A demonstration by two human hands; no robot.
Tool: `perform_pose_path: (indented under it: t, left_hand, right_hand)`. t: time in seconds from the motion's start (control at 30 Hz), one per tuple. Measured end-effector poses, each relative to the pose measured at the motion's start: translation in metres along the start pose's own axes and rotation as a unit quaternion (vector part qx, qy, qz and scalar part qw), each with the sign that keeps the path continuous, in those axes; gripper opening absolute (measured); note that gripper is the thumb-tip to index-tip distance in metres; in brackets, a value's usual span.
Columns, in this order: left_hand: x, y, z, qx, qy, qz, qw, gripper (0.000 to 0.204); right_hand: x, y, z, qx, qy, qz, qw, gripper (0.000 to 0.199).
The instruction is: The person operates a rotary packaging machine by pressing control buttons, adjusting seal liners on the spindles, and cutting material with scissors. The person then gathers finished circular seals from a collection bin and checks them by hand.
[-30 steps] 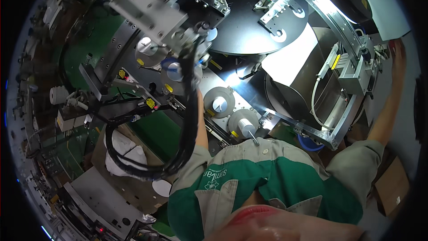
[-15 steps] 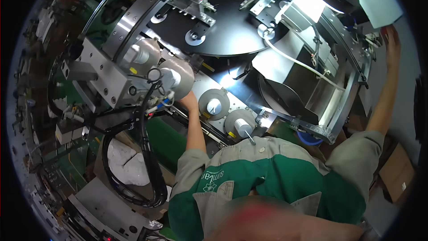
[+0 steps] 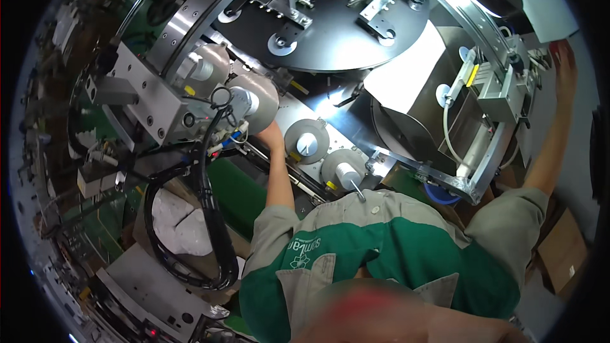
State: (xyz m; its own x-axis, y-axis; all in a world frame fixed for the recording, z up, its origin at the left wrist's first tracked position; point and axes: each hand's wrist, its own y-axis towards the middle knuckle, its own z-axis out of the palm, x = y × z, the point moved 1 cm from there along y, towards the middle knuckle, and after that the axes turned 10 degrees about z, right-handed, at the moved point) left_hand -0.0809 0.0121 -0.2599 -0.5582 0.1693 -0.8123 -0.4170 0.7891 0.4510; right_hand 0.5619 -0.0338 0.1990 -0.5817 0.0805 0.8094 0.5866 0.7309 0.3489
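My left hand (image 3: 272, 135) reaches in beside a metal disc (image 3: 262, 103) on the left of the machine. Its fingers are hidden behind the disc, so I cannot tell what they touch. At the far right, my right hand (image 3: 564, 70) is raised with fingers stretched out, against the lower edge of a pale panel (image 3: 548, 6). Something small and red shows at its fingertips, too small to name. Between my arms are two grey discs with spindles, one (image 3: 295, 133) nearer the left hand and another (image 3: 333, 160) close to my shirt.
A large black turntable (image 3: 343, 41) with white suction cups fills the far middle. Right of it stands an arm (image 3: 499, 95) with suction cups and a hose, above a curved dark sheet (image 3: 400, 127). Thick black cables (image 3: 213, 235) loop at left. A cardboard box (image 3: 563, 251) stands at lower right.
The suction-cup arm has swung right, off the turntable's edge, its cups now over the sheets. The bright white sheet shows more fully. Both hands stay in about the same places.
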Motion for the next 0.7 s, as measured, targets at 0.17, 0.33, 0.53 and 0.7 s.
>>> perform_pose_path:
  t: [0.17, 0.33, 0.53, 0.7]
  left_hand:
    - [-0.023, 0.002, -0.011, 0.037, 0.064, -0.009, 0.997, 0.026]
    - [-0.027, 0.004, -0.014, 0.032, 0.042, -0.036, 0.998, 0.028]
    - [-0.014, 0.003, -0.01, 0.019, 0.058, 0.029, 0.998, 0.028]
    - [-0.014, 0.003, -0.009, 0.018, 0.039, 0.003, 0.999, 0.022]
  right_hand:
    - [-0.016, 0.014, -0.007, 0.007, -0.016, 0.036, 0.999, 0.045]
    - [-0.015, 0.01, -0.003, 0.017, -0.01, 0.028, 0.999, 0.046]
    - [-0.005, 0.005, 0.001, 0.001, -0.016, 0.026, 1.0, 0.049]
    - [0.003, -0.003, 0.012, -0.01, 0.003, 0.038, 0.999, 0.049]
